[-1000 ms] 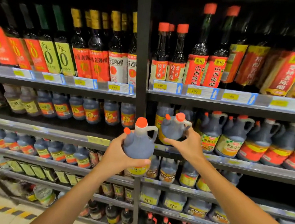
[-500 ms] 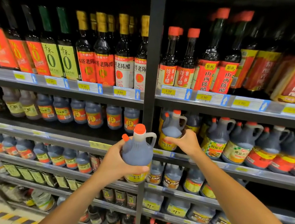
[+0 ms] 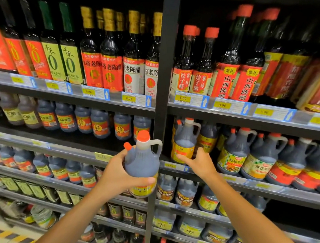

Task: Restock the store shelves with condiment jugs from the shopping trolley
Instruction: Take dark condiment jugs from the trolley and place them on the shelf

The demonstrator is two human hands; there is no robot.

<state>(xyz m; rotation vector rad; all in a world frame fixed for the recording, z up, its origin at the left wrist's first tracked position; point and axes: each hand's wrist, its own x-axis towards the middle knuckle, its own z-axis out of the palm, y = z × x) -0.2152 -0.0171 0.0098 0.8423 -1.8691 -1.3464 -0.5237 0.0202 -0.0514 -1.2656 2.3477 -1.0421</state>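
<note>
Left hand (image 3: 121, 173) grasps jug (image 3: 142, 164) round belly, upright, orange cap up, held near black upright post (image 3: 160, 121), waiting its turn. Right hand (image 3: 200, 163) rests against shelved jug (image 3: 184, 142), fingers extended, I judge nudging it back onto shelf edge (image 3: 173, 166); true grip — cannot tell. Count: two hands, one jug carried, one placed. Trolley not visible.

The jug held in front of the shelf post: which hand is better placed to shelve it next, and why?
Left. The left hand already grips that jug; the right hand rests against the just-shelved yellow-labelled jug.
</note>
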